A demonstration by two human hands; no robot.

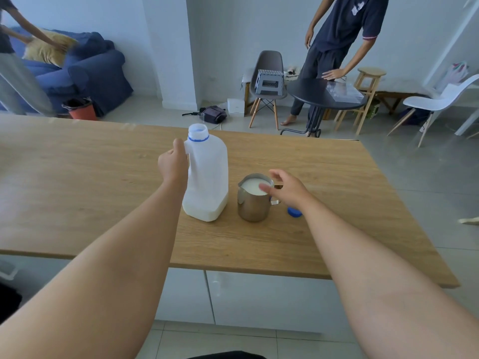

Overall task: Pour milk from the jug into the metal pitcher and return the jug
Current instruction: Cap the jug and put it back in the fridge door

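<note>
left grip (173, 164) round jug (207, 177) handle, upright — right grip (283, 189) loose

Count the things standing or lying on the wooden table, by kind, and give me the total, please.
Plastic milk jug: 1, upright, uncapped, handle held by the left hand
Metal pitcher: 1, filled with milk, the right hand at its rim
Blue cap: 1, lying right of the pitcher
Total: 3

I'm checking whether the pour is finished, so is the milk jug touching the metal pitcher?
Apart. The head view shows a strip of bare table between the milk jug and the metal pitcher, both upright.
</note>
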